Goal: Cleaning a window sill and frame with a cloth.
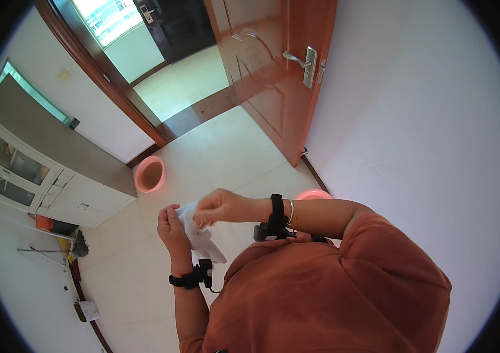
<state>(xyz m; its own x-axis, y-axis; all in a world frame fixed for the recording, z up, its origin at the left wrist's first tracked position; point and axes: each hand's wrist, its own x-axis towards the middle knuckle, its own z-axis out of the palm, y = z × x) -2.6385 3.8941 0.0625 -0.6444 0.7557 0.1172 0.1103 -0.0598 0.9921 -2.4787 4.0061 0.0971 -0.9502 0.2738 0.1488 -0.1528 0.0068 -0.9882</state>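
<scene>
A thin white cloth (201,240) is stretched between my two hands in front of my chest, with its loose end hanging down. My left hand (171,226) grips its left edge, fingers curled and thumb up. My right hand (220,207) is closed on the upper part, slightly blurred, and its fingers hide some of the fabric. Whether the cloth is wet cannot be seen. Both wrists carry black straps with small devices.
A pink basin (149,174) stands by the cabinet (91,194); another pink basin (314,194) is partly hidden behind my right forearm. An open brown door (272,88) adjoins the white wall (408,110). A mop (80,245) leans at the left wall.
</scene>
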